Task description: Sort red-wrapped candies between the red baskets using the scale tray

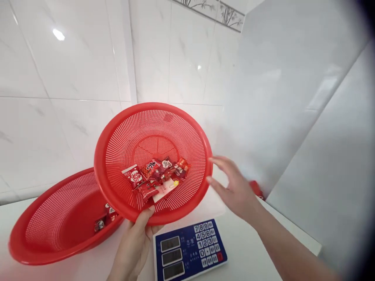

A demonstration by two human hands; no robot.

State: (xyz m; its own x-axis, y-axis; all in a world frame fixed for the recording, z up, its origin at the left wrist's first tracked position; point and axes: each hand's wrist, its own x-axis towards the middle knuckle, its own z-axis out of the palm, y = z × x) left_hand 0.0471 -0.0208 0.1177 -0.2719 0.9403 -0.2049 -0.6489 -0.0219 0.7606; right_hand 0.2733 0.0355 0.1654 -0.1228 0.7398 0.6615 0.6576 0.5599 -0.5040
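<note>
A round red plastic mesh basket (152, 136) is tilted toward me above the table. Several wrapped snack packets (150, 168), mostly red, lie gathered in its lower part, with a pale card-like packet (166, 190) among them. My left hand (137, 238) is closed on the basket's near rim, thumb on the inside. At the right side of the rim, my right hand (234, 187) has thumb and fingers spread apart, their tips at the edge. Below the basket is a blue-and-white digital scale (190, 249) with a keypad and dark displays, partly covered by the basket.
A second red mesh basket (38, 249) leans tilted at the left, holding a few snack packets (109, 212). A white table (252, 249) lies beneath. A red object (256, 189) sits by the wall behind my right hand. Tiled walls (73, 70) close off the back.
</note>
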